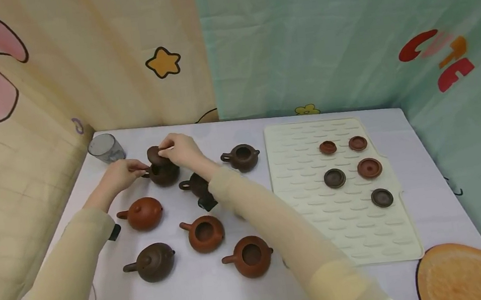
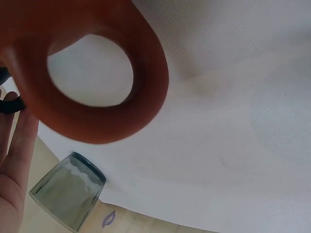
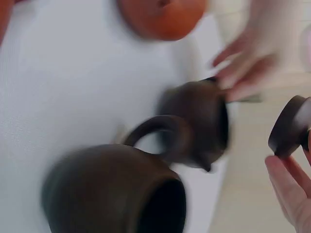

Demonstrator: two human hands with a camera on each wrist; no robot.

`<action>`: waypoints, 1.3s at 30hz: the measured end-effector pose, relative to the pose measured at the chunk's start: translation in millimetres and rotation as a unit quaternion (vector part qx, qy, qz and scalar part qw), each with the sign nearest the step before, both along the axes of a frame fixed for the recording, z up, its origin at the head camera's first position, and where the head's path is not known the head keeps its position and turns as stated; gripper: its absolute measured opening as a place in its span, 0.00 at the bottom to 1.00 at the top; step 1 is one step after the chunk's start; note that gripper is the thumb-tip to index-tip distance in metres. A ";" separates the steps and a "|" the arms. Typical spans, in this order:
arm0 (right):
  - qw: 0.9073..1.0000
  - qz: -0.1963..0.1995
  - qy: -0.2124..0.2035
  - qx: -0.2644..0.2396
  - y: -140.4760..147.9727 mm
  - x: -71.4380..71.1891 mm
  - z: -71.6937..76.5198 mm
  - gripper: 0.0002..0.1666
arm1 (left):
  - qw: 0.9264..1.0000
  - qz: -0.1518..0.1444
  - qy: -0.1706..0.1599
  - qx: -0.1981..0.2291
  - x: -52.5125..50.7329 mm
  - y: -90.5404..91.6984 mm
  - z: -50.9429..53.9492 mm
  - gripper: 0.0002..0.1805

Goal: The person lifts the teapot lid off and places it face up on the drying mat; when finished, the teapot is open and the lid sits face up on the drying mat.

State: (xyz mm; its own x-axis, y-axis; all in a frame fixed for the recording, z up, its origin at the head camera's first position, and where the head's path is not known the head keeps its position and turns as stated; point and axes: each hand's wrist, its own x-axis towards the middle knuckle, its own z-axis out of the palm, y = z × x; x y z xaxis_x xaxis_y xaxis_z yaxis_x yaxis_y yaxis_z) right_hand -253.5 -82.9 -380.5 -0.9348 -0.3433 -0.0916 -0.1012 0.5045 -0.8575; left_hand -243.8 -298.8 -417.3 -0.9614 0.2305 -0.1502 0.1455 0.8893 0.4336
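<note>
At the back left of the table, my left hand pinches the handle of a dark brown teapot. The mouth of this pot is uncovered. Just above it, a dark teapot lid is tilted up on edge, pinched by the fingertips of my right hand. In the right wrist view the lid is apart from the teapot. A second open dark teapot sits under my right forearm, partly covered by it. The orange-brown handle of another teapot fills much of the left wrist view.
A glass stands at the back left corner. Lidded teapots, one orange-brown and one dark, sit at left. Open pots stand nearer the middle, another dark one behind. Several lids lie on a white mat at right.
</note>
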 end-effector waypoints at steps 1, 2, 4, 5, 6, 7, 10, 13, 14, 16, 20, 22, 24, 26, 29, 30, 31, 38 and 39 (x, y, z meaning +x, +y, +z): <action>0.998 0.005 -0.042 -0.056 10.3 0.3 4.3 0.12 | 1.000 -0.001 -0.005 0.000 -0.5 -0.5 -0.2 0.11; 0.991 0.011 -0.080 -0.105 22.1 1.3 8.4 0.13 | 1.000 -0.001 -0.011 -0.001 -0.4 -0.7 -0.3 0.12; 0.968 0.014 -0.153 -0.199 50.0 7.2 15.1 0.16 | 1.000 0.001 -0.021 -0.002 0.2 -1.9 -0.6 0.12; 0.953 0.013 -0.183 -0.242 66.2 12.0 17.9 0.17 | 1.000 0.003 -0.027 -0.004 0.8 -2.7 -0.1 0.12; 0.940 0.012 -0.203 -0.273 84.0 17.9 20.2 0.17 | 1.000 0.003 -0.030 -0.005 1.2 -3.6 0.7 0.12; 0.929 0.008 -0.216 -0.299 103.0 24.5 21.5 0.16 | 0.999 0.004 -0.032 -0.008 1.4 -4.1 1.5 0.12; 0.900 -0.008 -0.235 -0.368 163.7 48.1 19.5 0.13 | 0.999 0.006 -0.031 -0.012 1.6 -5.6 5.2 0.12; 0.866 -0.030 -0.253 -0.429 222.6 73.3 8.4 0.17 | 1.000 0.000 -0.027 -0.013 1.4 -4.2 8.8 0.12; 0.855 -0.038 -0.260 -0.447 240.5 81.8 3.1 0.18 | 1.000 -0.001 -0.028 -0.014 1.5 -3.7 9.7 0.12; 0.830 -0.063 -0.278 -0.480 272.2 98.3 -8.8 0.20 | 0.999 -0.002 -0.030 -0.015 2.0 -2.7 11.1 0.12; 0.779 -0.127 -0.314 -0.527 320.4 129.0 -30.2 0.14 | 0.999 -0.005 -0.031 -0.021 1.8 -3.3 11.6 0.13; 0.767 -0.159 -0.322 -0.531 336.8 141.5 -37.5 0.13 | 0.999 -0.008 -0.029 -0.020 1.1 -3.9 11.9 0.13; 0.782 -0.178 -0.321 -0.504 348.9 152.2 -43.0 0.16 | 0.999 -0.012 -0.024 -0.020 0.2 -5.2 12.0 0.13; 0.829 -0.180 -0.312 -0.429 356.4 161.3 -46.2 0.24 | 1.000 -0.013 -0.022 -0.018 -0.3 -6.4 11.9 0.13; 0.902 -0.167 -0.293 -0.269 360.3 170.8 -49.9 0.37 | 1.000 -0.008 -0.025 -0.018 2.2 -10.4 12.0 0.13; 0.920 -0.163 -0.286 -0.212 360.2 173.1 -50.4 0.39 | 0.999 -0.005 -0.027 -0.017 3.5 -12.0 12.1 0.13; 0.934 -0.155 -0.281 -0.159 360.5 175.4 -50.1 0.41 | 0.999 -0.003 -0.028 -0.017 4.9 -13.1 12.1 0.13; 0.966 -0.133 -0.199 0.100 359.4 184.2 -46.7 0.33 | 0.999 0.006 -0.031 -0.019 12.6 -16.9 11.8 0.13; 0.966 -0.132 -0.190 0.112 359.2 184.7 -46.4 0.32 | 0.999 0.007 -0.032 -0.018 13.4 -16.4 12.1 0.13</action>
State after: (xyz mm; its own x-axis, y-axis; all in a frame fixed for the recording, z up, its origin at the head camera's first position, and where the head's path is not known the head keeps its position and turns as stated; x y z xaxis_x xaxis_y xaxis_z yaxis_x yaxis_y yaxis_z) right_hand -68.8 276.3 -426.9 -0.8716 -0.0283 -0.4894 0.3572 0.6471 -0.6736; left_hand -230.3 -315.2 -405.2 -0.9527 0.2098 -0.2199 0.1053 0.9066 0.4086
